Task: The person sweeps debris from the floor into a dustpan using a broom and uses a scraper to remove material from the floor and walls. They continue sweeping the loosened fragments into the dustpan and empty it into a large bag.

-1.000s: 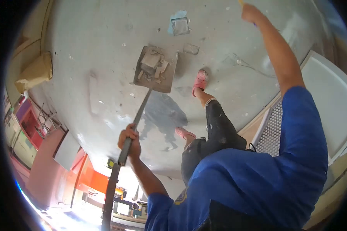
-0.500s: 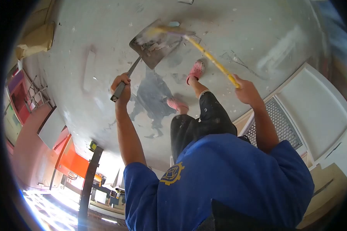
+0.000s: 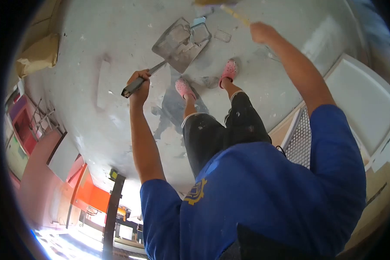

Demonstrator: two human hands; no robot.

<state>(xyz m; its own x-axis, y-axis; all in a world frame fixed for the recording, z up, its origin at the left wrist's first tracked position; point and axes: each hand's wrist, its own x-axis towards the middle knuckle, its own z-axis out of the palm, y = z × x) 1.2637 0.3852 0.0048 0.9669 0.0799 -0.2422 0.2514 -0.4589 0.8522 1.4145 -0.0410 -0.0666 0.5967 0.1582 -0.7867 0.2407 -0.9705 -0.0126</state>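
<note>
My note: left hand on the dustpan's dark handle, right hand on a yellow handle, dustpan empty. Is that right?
The dustpan isn't empty: the head view shows debris in it. The left hand is on its dark handle, and the right hand on a yellow handle.

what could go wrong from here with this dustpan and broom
The squarish block at the far edge of the dustpan may slide off if the pan tips, as only the left grip steadies it. The flat piece on the floor beside the pan could be missed or stepped on. The pink clogs stand close by, so a hard stroke of the yellow broom might flick debris at them.
</note>
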